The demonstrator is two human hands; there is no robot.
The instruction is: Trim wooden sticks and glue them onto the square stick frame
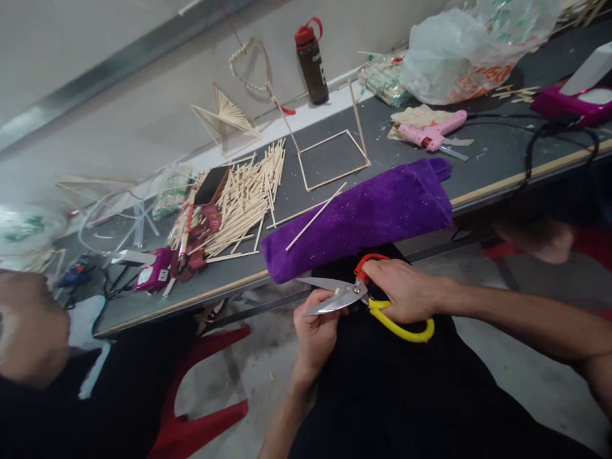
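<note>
Right hand point(404, 290): grip closed around the handles of the scissors point(356, 290), one loop red, the other yellow. The blades stand apart, points toward the left hand, held above the person's dark-clothed lap and just in front of the tabletop point(382, 137).

Left hand point(318, 325): grip pinched on a thin wooden stick point(337, 291) — only a pale end shows, between the open blades; the rest is hidden by the fingers.

Purple cloth point(363, 217): rolled or folded, lying along the front edge of the tabletop, its near left end overhanging. A loose stick point(315, 217) rests slantwise on top of it. Just behind the cloth, a square stick frame point(335, 184) lies flat, with two thin sticks rising from its corners.

Left of the frame: a heap of loose sticks point(246, 201). Behind the heap, a fan-shaped stick model point(224, 118) stands near the wall. Right of the frame: a pink glue gun point(433, 132), partly over a crumpled beige piece point(411, 119). Toward the back — a dark bottle point(313, 67) with a red cap, upright, and a white plastic bag point(444, 60) farther right.

Far left: a co-worker's arm point(31, 331), blurred, beside a red stool point(205, 421).
</note>
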